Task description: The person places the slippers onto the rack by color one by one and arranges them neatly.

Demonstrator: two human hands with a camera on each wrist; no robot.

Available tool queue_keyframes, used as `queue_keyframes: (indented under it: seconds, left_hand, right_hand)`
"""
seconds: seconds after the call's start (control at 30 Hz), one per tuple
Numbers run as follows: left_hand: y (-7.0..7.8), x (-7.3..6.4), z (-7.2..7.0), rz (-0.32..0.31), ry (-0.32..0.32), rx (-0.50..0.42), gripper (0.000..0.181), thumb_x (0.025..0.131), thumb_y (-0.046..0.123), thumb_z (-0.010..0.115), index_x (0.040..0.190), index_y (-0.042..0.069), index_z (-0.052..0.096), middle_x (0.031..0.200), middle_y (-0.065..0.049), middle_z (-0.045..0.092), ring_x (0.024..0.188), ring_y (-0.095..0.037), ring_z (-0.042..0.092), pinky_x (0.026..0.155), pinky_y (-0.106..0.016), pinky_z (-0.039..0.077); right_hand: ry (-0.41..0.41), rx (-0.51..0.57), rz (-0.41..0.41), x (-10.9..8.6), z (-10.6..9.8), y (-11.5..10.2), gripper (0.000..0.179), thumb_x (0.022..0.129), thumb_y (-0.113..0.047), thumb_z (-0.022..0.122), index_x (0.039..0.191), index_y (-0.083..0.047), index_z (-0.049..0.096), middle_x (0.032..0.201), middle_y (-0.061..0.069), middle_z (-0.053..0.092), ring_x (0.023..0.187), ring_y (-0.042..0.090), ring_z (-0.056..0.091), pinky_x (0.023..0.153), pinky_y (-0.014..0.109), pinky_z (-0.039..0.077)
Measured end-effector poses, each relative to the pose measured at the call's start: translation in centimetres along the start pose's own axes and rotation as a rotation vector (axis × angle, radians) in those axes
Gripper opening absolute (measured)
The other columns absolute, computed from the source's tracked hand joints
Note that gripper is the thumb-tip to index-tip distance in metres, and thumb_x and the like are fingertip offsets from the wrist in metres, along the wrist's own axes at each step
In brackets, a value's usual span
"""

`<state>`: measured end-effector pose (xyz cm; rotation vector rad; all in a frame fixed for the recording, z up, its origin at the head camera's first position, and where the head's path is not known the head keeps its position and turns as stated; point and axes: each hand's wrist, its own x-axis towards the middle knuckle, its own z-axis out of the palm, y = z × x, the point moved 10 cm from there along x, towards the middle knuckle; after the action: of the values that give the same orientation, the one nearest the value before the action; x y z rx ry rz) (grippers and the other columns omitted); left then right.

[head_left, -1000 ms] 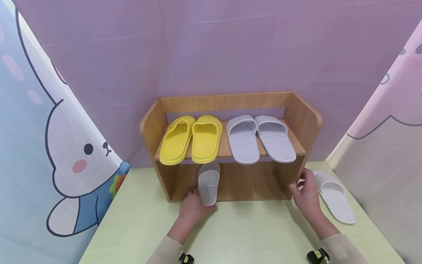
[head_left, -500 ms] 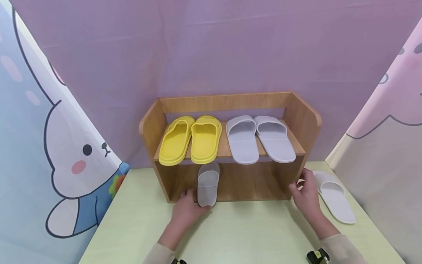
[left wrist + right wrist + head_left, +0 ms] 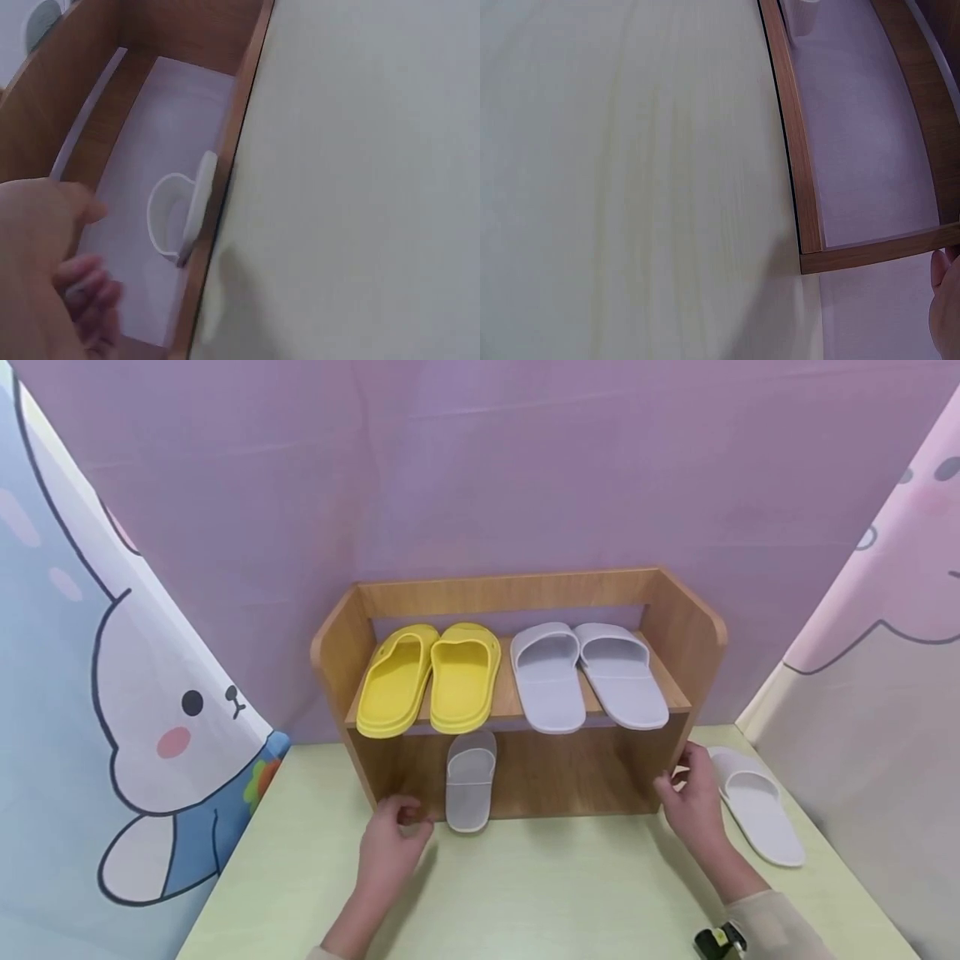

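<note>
My left hand (image 3: pixel 390 845) is at the lower left front of a wooden shoe rack (image 3: pixel 517 592), fingers loosely bent and holding nothing. Just right of it, a light grey slipper (image 3: pixel 469 785) stands on the bottom shelf, apart from the fingers. In the left wrist view the same slipper (image 3: pixel 196 206) shows side-on beyond my hand (image 3: pixel 45 277). My right hand (image 3: pixel 693 797) grips the front edge of the rack's right side panel, thumb at the front; the other fingertips are partly hidden. Another light slipper (image 3: pixel 761 810) lies on the table beside that hand.
On the top shelf, a yellow clog pair (image 3: pixel 431 681) sits left and a pale lilac slipper pair (image 3: pixel 588 681) sits right. The rack stands on a pale green table (image 3: pixel 555 893) against a purple cloth backdrop (image 3: pixel 517 468), with printed cartoon cloths at both sides.
My left hand has let go of the grey slipper and moved left, away from it. The slipper stays on the bottom shelf. My right hand keeps its place at the panel.
</note>
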<state>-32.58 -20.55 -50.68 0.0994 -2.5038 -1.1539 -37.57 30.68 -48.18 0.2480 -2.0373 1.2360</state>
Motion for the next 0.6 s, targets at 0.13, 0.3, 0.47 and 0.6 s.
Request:
queue_keyframes:
  seconds: [0.13, 0.3, 0.47, 0.6]
  left_hand:
    - [-1.9, -0.1, -2.8, -0.039, 0.148, -0.072, 0.025, 0.093, 0.008, 0.085, 0.113, 0.006, 0.07, 0.104, -0.007, 0.07, 0.096, -0.022, 0.067, 0.08, -0.032, 0.054]
    - [-4.3, 0.5, -4.6, -0.087, 0.21, -0.056, 0.043, 0.094, 0.012, 0.083, 0.129, 0.001, 0.059, 0.113, -0.012, 0.061, 0.1, -0.025, 0.062, 0.08, -0.036, 0.051]
    - [-5.6, 1.3, -5.0, -0.066, 0.185, -0.015, 0.059, 0.094, 0.009, 0.082, 0.143, 0.0, 0.051, 0.126, -0.015, 0.055, 0.11, -0.031, 0.06, 0.086, -0.045, 0.055]
    - [-5.5, 2.3, -5.2, 0.022, 0.146, -0.044, 0.067, 0.096, 0.005, 0.08, 0.156, 0.002, 0.048, 0.141, -0.02, 0.056, 0.121, -0.038, 0.064, 0.096, -0.054, 0.062]
  right_hand:
    - [0.007, 0.017, -0.027, 0.1, 0.0, -0.3, 0.052, 0.081, 0.02, 0.06, 0.132, 0.014, 0.055, 0.108, 0.019, 0.062, 0.099, 0.004, 0.055, 0.073, 0.019, 0.051]
    - [0.016, 0.03, -0.042, 0.1, -0.1, -0.6, 0.052, 0.08, 0.022, 0.06, 0.131, 0.015, 0.055, 0.107, 0.02, 0.063, 0.098, 0.006, 0.056, 0.072, 0.02, 0.051]
    - [0.008, 0.022, -0.029, -0.1, 0.0, -0.6, 0.051, 0.081, 0.021, 0.06, 0.131, 0.013, 0.055, 0.107, 0.019, 0.063, 0.099, 0.005, 0.055, 0.073, 0.017, 0.05]
    - [0.002, 0.015, -0.013, -0.2, 0.0, -0.3, 0.051, 0.081, 0.02, 0.061, 0.132, 0.013, 0.055, 0.107, 0.017, 0.062, 0.098, 0.005, 0.055, 0.073, 0.017, 0.05]
